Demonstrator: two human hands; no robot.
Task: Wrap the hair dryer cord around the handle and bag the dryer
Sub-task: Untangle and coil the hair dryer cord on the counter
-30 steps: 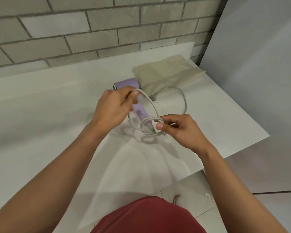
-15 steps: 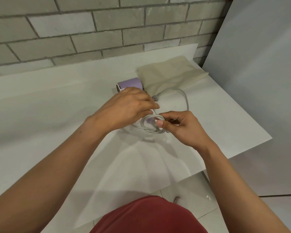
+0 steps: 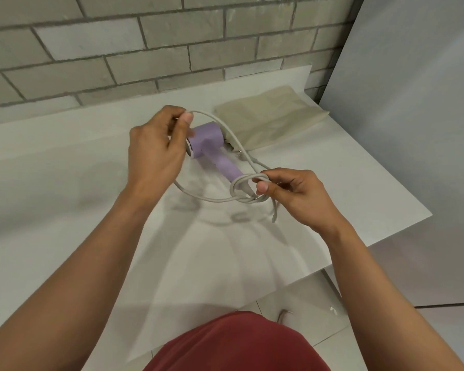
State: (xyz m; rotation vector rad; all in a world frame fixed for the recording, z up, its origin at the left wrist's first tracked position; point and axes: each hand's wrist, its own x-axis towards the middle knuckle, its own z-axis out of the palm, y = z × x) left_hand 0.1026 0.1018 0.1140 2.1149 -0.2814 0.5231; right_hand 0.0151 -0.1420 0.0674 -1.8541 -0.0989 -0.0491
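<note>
Dryer: lilac hair dryer [image 3: 212, 148] lies on the white worktop [image 3: 65, 183], barrel toward the brick wall, handle [image 3: 229, 170] pointing to the right hand.
Cord: pale cord [image 3: 225, 127], round and rubbery, springy by the look; a few turns ring the handle's end, a big open loop stands off to the left.
Left grip: left hand [image 3: 156, 153] raised above the barrel, thumb and fingers pinched together on the top of the loop.
Right grip: right hand [image 3: 292, 194] closed on the coils at the handle's end, thumb pressing them down.
Bag: beige cloth bag [image 3: 268, 116] flat on the worktop behind the dryer, just beside it; limp, empty by its look.
Handling: dryer likely light, hard plastic, smooth, so it may skid under pull. Cord will probably spring open if let go.
Where to hold: pin turns against the handle; pull the slack taut before laying each turn.
Plug: dark piece beside the barrel, too small to tell.
</note>
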